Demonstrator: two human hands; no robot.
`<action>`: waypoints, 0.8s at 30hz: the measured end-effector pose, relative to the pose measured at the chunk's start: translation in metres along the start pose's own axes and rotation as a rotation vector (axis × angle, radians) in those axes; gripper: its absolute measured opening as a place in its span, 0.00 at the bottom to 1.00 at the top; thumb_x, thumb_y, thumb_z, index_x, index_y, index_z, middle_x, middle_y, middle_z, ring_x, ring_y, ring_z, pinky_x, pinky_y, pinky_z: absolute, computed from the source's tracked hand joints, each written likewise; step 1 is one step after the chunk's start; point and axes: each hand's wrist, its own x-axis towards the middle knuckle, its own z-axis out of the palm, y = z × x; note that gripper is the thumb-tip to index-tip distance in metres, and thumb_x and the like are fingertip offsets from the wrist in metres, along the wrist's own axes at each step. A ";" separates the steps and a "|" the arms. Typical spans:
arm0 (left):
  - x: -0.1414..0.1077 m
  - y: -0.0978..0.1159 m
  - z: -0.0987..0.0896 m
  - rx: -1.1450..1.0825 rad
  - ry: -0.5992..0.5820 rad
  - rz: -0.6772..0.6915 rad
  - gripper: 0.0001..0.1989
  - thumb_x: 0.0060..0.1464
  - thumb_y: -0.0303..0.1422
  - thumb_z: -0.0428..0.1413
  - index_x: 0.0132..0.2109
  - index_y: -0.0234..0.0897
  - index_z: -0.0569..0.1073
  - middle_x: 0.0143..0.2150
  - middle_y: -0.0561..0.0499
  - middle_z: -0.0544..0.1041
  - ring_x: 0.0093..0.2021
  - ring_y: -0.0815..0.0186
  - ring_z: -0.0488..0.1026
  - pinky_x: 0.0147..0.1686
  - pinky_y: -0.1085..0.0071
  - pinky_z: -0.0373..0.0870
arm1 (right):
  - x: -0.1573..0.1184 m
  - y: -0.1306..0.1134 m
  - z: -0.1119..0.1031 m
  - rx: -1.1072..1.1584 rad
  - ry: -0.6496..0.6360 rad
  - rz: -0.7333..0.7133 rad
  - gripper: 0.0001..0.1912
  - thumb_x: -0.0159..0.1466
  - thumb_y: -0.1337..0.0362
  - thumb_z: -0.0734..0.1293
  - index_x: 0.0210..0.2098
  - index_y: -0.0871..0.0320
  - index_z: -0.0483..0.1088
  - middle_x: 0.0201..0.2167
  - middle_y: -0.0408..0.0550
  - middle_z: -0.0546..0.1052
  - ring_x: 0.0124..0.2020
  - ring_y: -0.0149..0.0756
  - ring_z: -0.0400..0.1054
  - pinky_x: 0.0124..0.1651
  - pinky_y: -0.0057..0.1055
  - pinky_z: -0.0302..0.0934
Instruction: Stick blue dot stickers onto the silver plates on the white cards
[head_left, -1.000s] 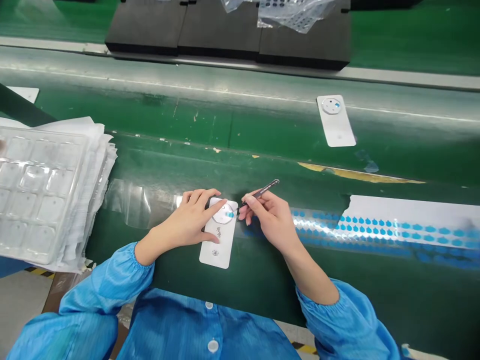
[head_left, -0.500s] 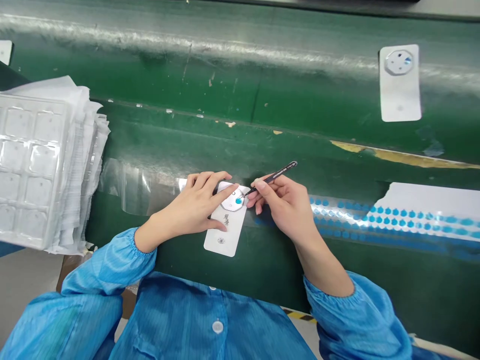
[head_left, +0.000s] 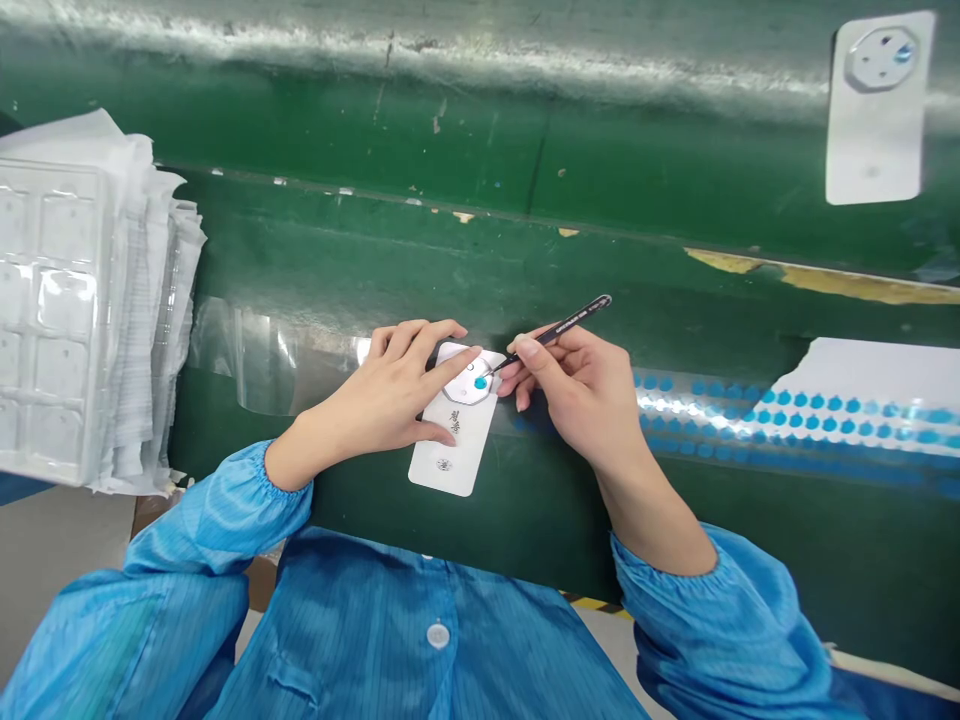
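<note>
A white card [head_left: 450,455] with printed characters lies on the green bench in front of me. At its upper end sits an octagonal white piece [head_left: 459,390] bearing a bright blue dot [head_left: 481,383]. My left hand [head_left: 394,385] rests over the card's left side, fingers spread, index finger and thumb stretched out onto it. Between the thumb and fingers of my right hand [head_left: 574,385] are black tweezers [head_left: 574,320], slanting down to the left. Their tip is at the blue dot; whether it touches is too small to tell.
A strip of clear film with rows of blue dots [head_left: 810,400] lies to the right, partly over white paper [head_left: 892,365]. At left, a clear compartmented tray [head_left: 105,330] rests on stacked paper sheets [head_left: 139,300]. Another white card [head_left: 874,140] with an octagonal piece lies far right.
The camera view has shifted slightly, and the far card appears higher and farther right. Both hands keep nearly the same pose, with the tweezers' tip still at the blue dot.
</note>
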 end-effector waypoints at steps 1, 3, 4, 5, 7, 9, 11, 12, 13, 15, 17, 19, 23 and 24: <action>0.000 0.000 0.000 -0.007 -0.001 -0.002 0.47 0.52 0.46 0.72 0.72 0.41 0.59 0.72 0.33 0.58 0.69 0.37 0.56 0.64 0.43 0.57 | 0.000 0.000 0.000 -0.002 0.000 0.001 0.24 0.63 0.41 0.76 0.37 0.57 0.74 0.25 0.46 0.80 0.18 0.32 0.71 0.20 0.28 0.68; 0.000 0.000 0.000 -0.011 -0.002 -0.002 0.48 0.52 0.45 0.72 0.72 0.42 0.59 0.72 0.33 0.58 0.69 0.37 0.56 0.64 0.43 0.56 | 0.000 0.001 0.000 -0.005 -0.001 0.003 0.24 0.63 0.41 0.76 0.37 0.57 0.74 0.25 0.46 0.80 0.19 0.33 0.71 0.20 0.28 0.68; 0.000 0.000 -0.001 -0.008 -0.002 -0.002 0.48 0.52 0.45 0.72 0.72 0.41 0.59 0.72 0.33 0.58 0.69 0.37 0.56 0.64 0.43 0.57 | 0.000 0.001 0.000 -0.003 -0.002 0.004 0.24 0.63 0.41 0.76 0.37 0.57 0.74 0.25 0.46 0.80 0.19 0.33 0.71 0.20 0.28 0.68; 0.000 0.000 -0.001 -0.003 -0.001 -0.002 0.48 0.52 0.45 0.72 0.72 0.41 0.59 0.72 0.33 0.58 0.69 0.38 0.56 0.64 0.43 0.57 | 0.000 0.001 0.000 0.000 -0.002 0.003 0.24 0.63 0.41 0.76 0.37 0.57 0.74 0.25 0.46 0.80 0.19 0.33 0.72 0.20 0.29 0.68; 0.000 0.001 -0.001 0.008 0.001 -0.001 0.48 0.52 0.46 0.72 0.72 0.41 0.59 0.72 0.33 0.59 0.69 0.38 0.57 0.64 0.43 0.58 | 0.000 0.002 0.000 0.005 -0.004 0.000 0.24 0.63 0.42 0.76 0.37 0.57 0.74 0.25 0.47 0.80 0.19 0.34 0.72 0.20 0.28 0.68; 0.000 0.001 -0.002 0.016 -0.002 0.001 0.48 0.52 0.46 0.72 0.72 0.40 0.59 0.72 0.32 0.59 0.69 0.38 0.57 0.63 0.44 0.58 | 0.000 0.002 0.000 0.008 -0.007 -0.004 0.23 0.64 0.43 0.76 0.37 0.57 0.74 0.25 0.47 0.80 0.19 0.33 0.72 0.20 0.28 0.68; 0.000 0.001 -0.002 0.021 -0.003 0.002 0.49 0.51 0.47 0.72 0.72 0.38 0.59 0.72 0.32 0.59 0.69 0.38 0.56 0.63 0.44 0.58 | 0.000 0.003 -0.001 0.010 -0.007 -0.007 0.23 0.64 0.43 0.76 0.37 0.57 0.74 0.25 0.47 0.80 0.20 0.34 0.72 0.20 0.28 0.69; 0.000 0.001 -0.002 0.023 -0.001 0.004 0.49 0.51 0.47 0.72 0.72 0.38 0.59 0.72 0.31 0.58 0.69 0.38 0.56 0.63 0.44 0.58 | 0.000 0.003 -0.001 0.010 -0.008 -0.009 0.23 0.63 0.43 0.76 0.37 0.57 0.74 0.25 0.47 0.80 0.20 0.34 0.73 0.20 0.28 0.69; 0.000 0.001 -0.002 0.024 0.001 0.006 0.49 0.51 0.47 0.72 0.72 0.38 0.60 0.72 0.31 0.58 0.69 0.38 0.56 0.64 0.44 0.58 | 0.000 0.003 -0.001 0.009 -0.010 -0.012 0.23 0.63 0.43 0.76 0.37 0.57 0.74 0.25 0.47 0.80 0.20 0.34 0.73 0.20 0.28 0.69; -0.001 0.000 -0.002 0.028 0.003 0.012 0.48 0.52 0.46 0.72 0.72 0.38 0.60 0.72 0.31 0.58 0.69 0.38 0.57 0.64 0.44 0.57 | 0.000 0.004 -0.001 0.012 -0.012 -0.023 0.23 0.64 0.43 0.76 0.37 0.57 0.74 0.25 0.47 0.80 0.20 0.34 0.73 0.20 0.28 0.69; -0.001 0.001 -0.003 0.036 0.003 0.018 0.47 0.52 0.46 0.72 0.72 0.38 0.60 0.72 0.31 0.58 0.69 0.38 0.57 0.64 0.45 0.57 | 0.001 0.006 -0.001 0.019 -0.013 -0.034 0.23 0.64 0.43 0.76 0.37 0.57 0.74 0.25 0.47 0.80 0.20 0.34 0.73 0.20 0.28 0.69; 0.000 0.003 -0.004 0.054 0.002 0.016 0.48 0.51 0.46 0.72 0.71 0.38 0.60 0.71 0.31 0.60 0.68 0.39 0.58 0.62 0.47 0.58 | 0.001 0.008 0.000 0.030 -0.017 -0.044 0.23 0.64 0.43 0.76 0.37 0.57 0.74 0.25 0.47 0.80 0.20 0.34 0.73 0.20 0.28 0.68; 0.007 0.012 -0.005 0.106 -0.004 -0.070 0.58 0.43 0.46 0.77 0.71 0.32 0.56 0.66 0.31 0.65 0.63 0.41 0.62 0.57 0.50 0.61 | 0.000 0.013 0.000 0.030 -0.052 -0.098 0.21 0.66 0.45 0.74 0.39 0.58 0.74 0.26 0.46 0.79 0.21 0.33 0.73 0.23 0.28 0.69; 0.009 0.013 -0.005 0.117 -0.005 -0.099 0.60 0.40 0.47 0.78 0.71 0.30 0.56 0.64 0.31 0.66 0.61 0.41 0.63 0.56 0.51 0.61 | 0.000 0.014 0.000 0.028 -0.059 -0.115 0.20 0.67 0.46 0.74 0.40 0.58 0.74 0.26 0.46 0.79 0.22 0.33 0.73 0.24 0.29 0.69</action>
